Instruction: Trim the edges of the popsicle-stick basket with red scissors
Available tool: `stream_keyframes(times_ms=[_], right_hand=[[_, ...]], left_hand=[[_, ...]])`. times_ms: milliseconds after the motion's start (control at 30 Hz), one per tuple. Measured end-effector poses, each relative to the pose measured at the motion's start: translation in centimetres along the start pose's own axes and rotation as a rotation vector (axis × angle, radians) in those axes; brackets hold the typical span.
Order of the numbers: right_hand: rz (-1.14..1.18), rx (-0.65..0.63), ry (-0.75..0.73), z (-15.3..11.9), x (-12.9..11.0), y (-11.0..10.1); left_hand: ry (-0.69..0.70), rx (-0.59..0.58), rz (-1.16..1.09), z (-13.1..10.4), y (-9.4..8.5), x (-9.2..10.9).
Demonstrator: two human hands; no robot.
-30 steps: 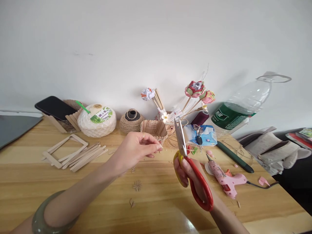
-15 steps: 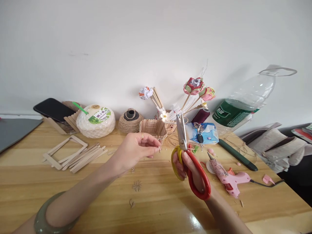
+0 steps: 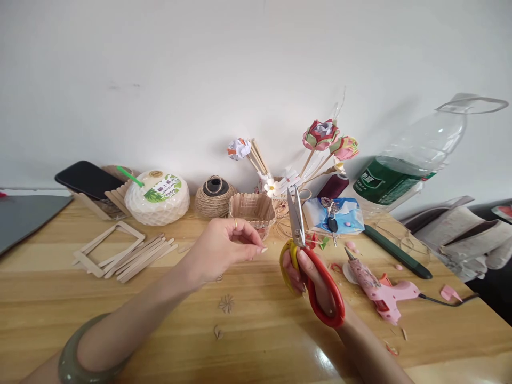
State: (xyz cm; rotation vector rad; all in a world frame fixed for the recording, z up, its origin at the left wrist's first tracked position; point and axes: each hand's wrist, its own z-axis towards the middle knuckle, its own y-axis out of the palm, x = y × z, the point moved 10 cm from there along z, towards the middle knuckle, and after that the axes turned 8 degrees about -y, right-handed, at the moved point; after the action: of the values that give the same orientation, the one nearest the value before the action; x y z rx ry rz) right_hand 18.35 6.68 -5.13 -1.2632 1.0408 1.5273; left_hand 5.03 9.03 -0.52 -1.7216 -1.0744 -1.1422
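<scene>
Scissors (image 3: 296, 226) are pointing up, gripped in the right hand (image 3: 314, 273). The left hand (image 3: 224, 245) is pinching its fingertips together, any contents unclear. A box (image 3: 253, 204) is standing beyond it; a glue gun (image 3: 382, 294) is lying right of the right hand.

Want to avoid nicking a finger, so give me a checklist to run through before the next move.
1. Right hand has the scissors by the handles: ok.
2. Scissor blades apart from the left hand: ok, there is a gap between them.
3. Blades fully closed: not ok, the tips stand slightly apart.
4. Small piece secure in the left hand's grip: cannot tell, the fingertips hide too much.
5. Glue gun out of both hands: ok, it lies on the table.
6. Glue gun cool: cannot tell.
</scene>
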Motion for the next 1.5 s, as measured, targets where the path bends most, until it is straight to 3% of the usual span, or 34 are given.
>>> stream_keyframes(times_ms=[200,367,467,633,833,1100,1333,1400,1500], right_hand=[[-0.015,-0.008,-0.003,-0.1,0.2,-0.4],[-0.016,-0.005,-0.001,-0.3,0.2,-1.0],[0.001,0.001,-0.015,-0.3,0.0,-1.3],[0.0,0.011,-0.022,-0.4,-0.1,-1.8],[-0.027,0.01,-0.011,-0.4,-0.2,-1.7],[-0.026,0.011,-0.007,-0.3,0.2,-1.8],[-0.054,-0.008,0.002,-0.3,0.2,-1.5],[-0.057,-0.007,-0.004,-0.3,0.1,-1.6],[-0.057,0.002,-0.005,-0.3,0.2,-1.8]], left_hand=[[-0.046,-0.098,0.126,2.1,0.2,-3.3],[-0.06,-0.084,0.338,4.0,-0.5,-6.0],[-0.031,-0.134,0.449,3.8,0.2,-6.1],[0.015,-0.259,0.579,2.7,3.0,-6.3],[0.147,-0.214,0.868,2.4,4.6,-6.1],[0.186,-0.261,0.904,1.9,2.2,-5.5],[0.22,-0.362,0.888,1.7,0.7,-6.5],[0.199,-0.32,0.859,1.9,0.0,-6.4],[0.108,-0.161,0.872,2.3,-1.4,-6.3]])
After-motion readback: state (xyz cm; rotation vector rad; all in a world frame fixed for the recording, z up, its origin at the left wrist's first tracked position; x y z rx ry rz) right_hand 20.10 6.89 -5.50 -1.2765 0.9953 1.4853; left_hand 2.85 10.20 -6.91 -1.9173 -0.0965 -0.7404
